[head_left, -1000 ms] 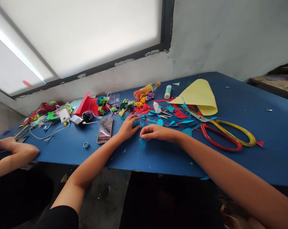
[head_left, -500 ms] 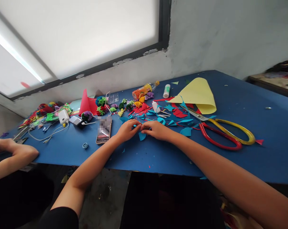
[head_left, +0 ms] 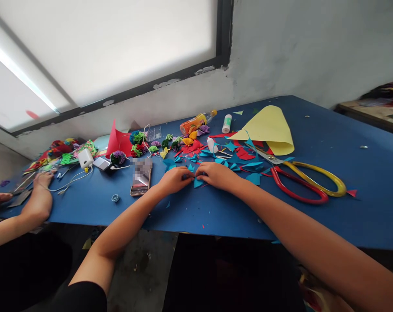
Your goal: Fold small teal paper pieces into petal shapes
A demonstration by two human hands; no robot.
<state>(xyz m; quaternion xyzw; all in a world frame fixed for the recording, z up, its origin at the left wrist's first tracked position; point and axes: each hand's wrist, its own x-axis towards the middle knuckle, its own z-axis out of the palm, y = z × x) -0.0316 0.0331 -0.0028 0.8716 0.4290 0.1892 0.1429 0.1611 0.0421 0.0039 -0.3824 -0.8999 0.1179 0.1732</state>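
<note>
Two hands pinched a small blue paper piece on the blue worktop.

The left hand (head_left: 175, 180) and right hand (head_left: 215, 175) met fingertip to fingertip, both closed on the blue paper piece (head_left: 197, 183), which lay against the worktop (head_left: 313, 216) at the near edge of a scatter of blue and red paper scraps (head_left: 238, 158). Large scissors (head_left: 302, 182) with red and yellow handles lay well to the right, a phone (head_left: 140, 178) just left of the left hand. A co-worker's hand (head_left: 43, 180) rested at the far left.
</note>
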